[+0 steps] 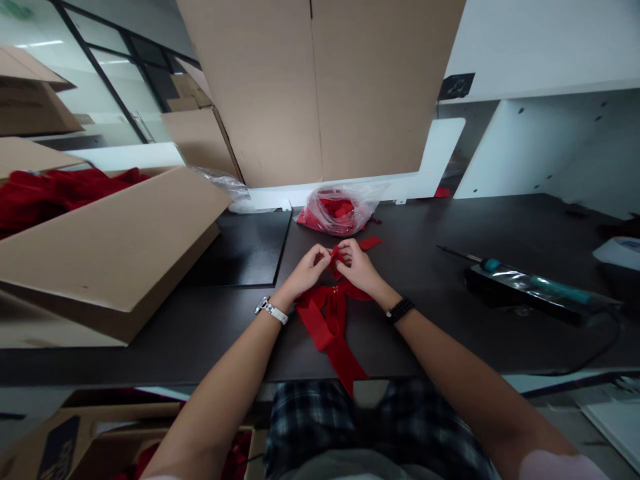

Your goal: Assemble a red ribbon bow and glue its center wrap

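Both hands meet over the dark table, pinching a small piece of red ribbon between them. My left hand (311,268) has its thumb and fingers closed at the left side of the piece. On the right side, my right hand (358,267) grips it with bent fingers. A red ribbon bow (323,320) lies just below the hands, its tails reaching the table's front edge. Another ribbon end (370,243) sticks out beyond my right hand. Behind the hands sits a clear plastic bag (343,210) with red pieces inside.
A large open cardboard box (115,240) with red fabric (60,193) takes up the left side of the table (425,347). Beside it lies a black panel (250,250). On the right, a teal-handled soldering iron (535,283) rests on a black object, its cable trailing forward.
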{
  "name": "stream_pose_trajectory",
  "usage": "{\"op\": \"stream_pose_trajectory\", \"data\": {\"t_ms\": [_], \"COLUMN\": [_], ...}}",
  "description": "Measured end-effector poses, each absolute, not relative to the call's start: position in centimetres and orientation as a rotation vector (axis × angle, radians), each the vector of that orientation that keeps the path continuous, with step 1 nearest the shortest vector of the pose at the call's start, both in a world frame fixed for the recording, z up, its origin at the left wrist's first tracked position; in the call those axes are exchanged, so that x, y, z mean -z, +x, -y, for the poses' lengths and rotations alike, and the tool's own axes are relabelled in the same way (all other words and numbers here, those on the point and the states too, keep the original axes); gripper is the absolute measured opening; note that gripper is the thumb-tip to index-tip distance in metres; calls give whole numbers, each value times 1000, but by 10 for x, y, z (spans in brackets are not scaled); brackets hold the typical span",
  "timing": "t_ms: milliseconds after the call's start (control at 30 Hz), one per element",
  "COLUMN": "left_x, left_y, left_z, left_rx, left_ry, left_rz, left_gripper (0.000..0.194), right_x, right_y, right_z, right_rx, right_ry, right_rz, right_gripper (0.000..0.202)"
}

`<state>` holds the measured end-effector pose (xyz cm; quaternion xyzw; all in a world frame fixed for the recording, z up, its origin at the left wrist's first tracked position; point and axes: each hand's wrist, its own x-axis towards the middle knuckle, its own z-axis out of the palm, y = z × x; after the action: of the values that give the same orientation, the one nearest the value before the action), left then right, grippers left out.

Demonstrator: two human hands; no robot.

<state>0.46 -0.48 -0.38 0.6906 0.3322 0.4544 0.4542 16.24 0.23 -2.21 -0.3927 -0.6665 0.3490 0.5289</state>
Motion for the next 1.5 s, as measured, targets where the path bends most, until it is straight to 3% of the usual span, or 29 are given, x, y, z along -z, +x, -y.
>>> {"op": "stream_pose_trajectory", "data": {"t_ms": [667, 933, 1500], "left_x": [0, -4, -6], "left_y": [5, 2, 0], "left_z": [8, 10, 9], "left_rx": [-1113, -979, -943], "left_ry": [1312, 1328, 1387], "left_rz": [-766, -856, -886], "left_gripper": [42, 42, 34], "right_x": [6, -3, -5], "right_y": [170, 173, 174], "right_z": [9, 16, 15], "right_rx": [-365, -69, -65], "right_ry": [-1078, -1282, -1362], "right_rz": [1780, 2007, 2005], "right_gripper": [7, 15, 15]}}
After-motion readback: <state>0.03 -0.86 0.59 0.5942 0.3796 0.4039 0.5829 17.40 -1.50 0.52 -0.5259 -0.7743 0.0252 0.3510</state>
